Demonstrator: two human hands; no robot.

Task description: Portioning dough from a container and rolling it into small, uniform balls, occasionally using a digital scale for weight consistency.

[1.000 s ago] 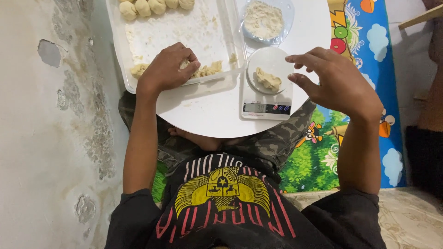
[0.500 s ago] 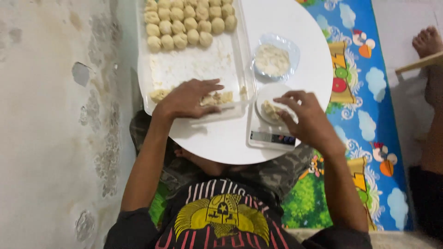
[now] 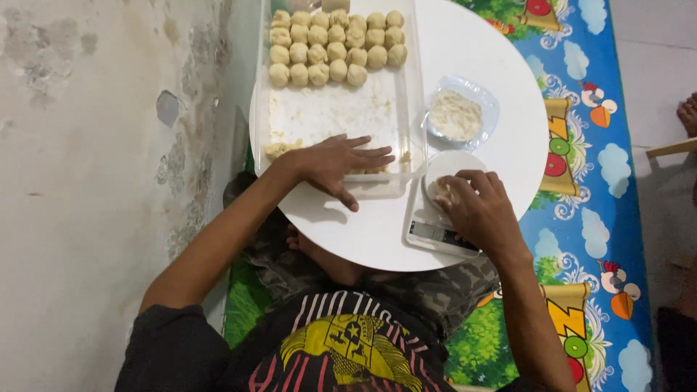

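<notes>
My left hand [image 3: 336,166] lies flat with fingers spread over the near edge of a clear plastic tray [image 3: 406,94], above scraps of pale dough. Several rolled dough balls [image 3: 334,47] sit in rows at the tray's far end. My right hand [image 3: 473,207] curls over the round plate of a white kitchen scale [image 3: 441,231], fingers pinching a small lump of dough [image 3: 441,192] on it.
A clear bowl of flour-like crumbs [image 3: 459,115] stands right of the tray on the round white table [image 3: 501,65]. A worn wall [image 3: 94,181] runs along the left. A colourful play mat [image 3: 581,218] covers the floor; another person's foot [image 3: 687,115] shows at far right.
My right hand has come down from above the scale onto the dough on its plate. My left hand has flattened on the tray's near edge. The view has shifted to show the dough balls.
</notes>
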